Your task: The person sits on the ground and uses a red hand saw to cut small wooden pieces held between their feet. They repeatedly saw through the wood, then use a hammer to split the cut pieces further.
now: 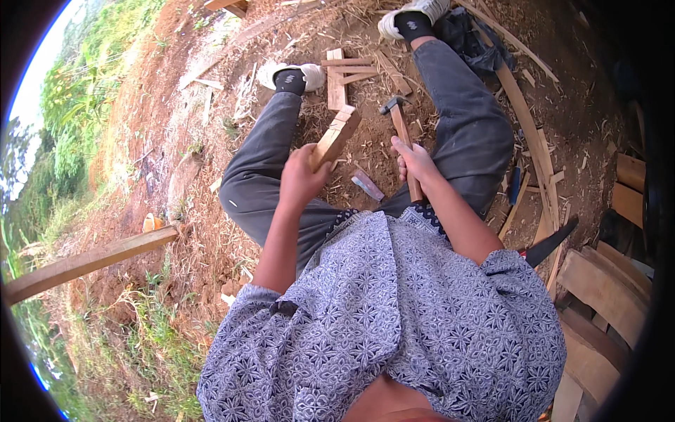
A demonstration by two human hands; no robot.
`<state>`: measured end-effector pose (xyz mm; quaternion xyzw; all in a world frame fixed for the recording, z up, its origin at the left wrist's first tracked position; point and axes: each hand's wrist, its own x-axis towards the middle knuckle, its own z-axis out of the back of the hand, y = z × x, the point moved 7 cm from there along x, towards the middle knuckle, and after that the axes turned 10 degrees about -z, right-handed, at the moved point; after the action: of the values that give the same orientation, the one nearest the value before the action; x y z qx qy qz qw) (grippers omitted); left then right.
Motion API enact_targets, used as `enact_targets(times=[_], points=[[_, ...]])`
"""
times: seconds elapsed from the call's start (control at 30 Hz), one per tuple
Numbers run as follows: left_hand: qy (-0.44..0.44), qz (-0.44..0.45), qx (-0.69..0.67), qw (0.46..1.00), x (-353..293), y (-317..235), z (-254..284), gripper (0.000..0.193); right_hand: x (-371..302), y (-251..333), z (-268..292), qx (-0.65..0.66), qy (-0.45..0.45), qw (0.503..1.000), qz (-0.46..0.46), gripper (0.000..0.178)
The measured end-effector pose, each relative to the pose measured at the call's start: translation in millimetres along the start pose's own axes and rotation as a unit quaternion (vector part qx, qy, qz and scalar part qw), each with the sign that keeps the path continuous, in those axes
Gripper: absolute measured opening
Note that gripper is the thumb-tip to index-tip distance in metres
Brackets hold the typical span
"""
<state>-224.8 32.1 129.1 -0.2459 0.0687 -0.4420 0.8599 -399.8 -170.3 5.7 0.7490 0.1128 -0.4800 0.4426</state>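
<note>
The left hand (306,172) grasps the near end of a wooden block (338,131), and its far end stays free, pointing away from the body. The right hand (416,163) is closed around the handle of a hammer (401,126), the thumb lying along the wood. Block and hammer are both held above the ground (373,151), between the spread legs (464,126); the hammer head is apart from the block.

By judgement, this is a step of wood shaping or fitting, at a moment without a blow. A next strike would call for a firm block, with the left fingers away from the hammer's path.

Toward the far edge of the ground, a board (337,91) carries thin strips (358,69) across it. About containers: only a crumpled black plastic piece (467,43), perhaps a bag, lies beside the right shoe (415,15); whether anything is inside cannot be told.
</note>
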Motion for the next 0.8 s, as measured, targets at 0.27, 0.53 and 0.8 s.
enact_targets(times=[0.27, 0.53, 0.8], points=[[-0.035, 0.036, -0.032, 0.998, 26, 40, 14, 0.043, 0, -1, -1, 0.006, 0.01, 1.0, -0.028, 0.045], [-0.06, -0.047, 0.007, 0.997, 40, 54, 1, 0.049, 0, -4, -15, -0.167, -0.013, 0.986, 0.015, 0.036], [-0.055, -0.095, -0.068, 0.992, 35, 48, 1, 0.048, -63, 35, -72, -0.176, 0.069, 0.976, 0.105, 0.029]])
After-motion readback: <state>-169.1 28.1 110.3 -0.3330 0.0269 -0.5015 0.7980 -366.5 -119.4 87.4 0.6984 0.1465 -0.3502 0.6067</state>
